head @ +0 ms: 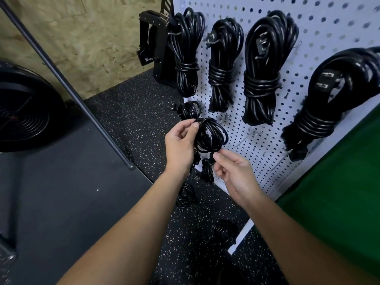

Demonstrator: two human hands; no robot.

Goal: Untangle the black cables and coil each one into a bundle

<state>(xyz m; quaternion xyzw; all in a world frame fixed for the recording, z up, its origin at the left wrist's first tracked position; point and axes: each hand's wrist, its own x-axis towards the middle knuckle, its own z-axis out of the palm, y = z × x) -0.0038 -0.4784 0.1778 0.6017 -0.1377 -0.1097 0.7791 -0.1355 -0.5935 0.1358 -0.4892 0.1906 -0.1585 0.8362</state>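
Both hands are holding a small cable coil (209,136) near the pegboard (257,120): left hand (181,144) pinching its top, right hand (234,171) pinching the bottom. A loose grip might be letting loops spring apart.

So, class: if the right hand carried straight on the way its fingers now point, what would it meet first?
The right hand points up and left, already pinching the small cable coil. Beyond that coil, the left hand probably comes next, though depth is hard to judge from one view.
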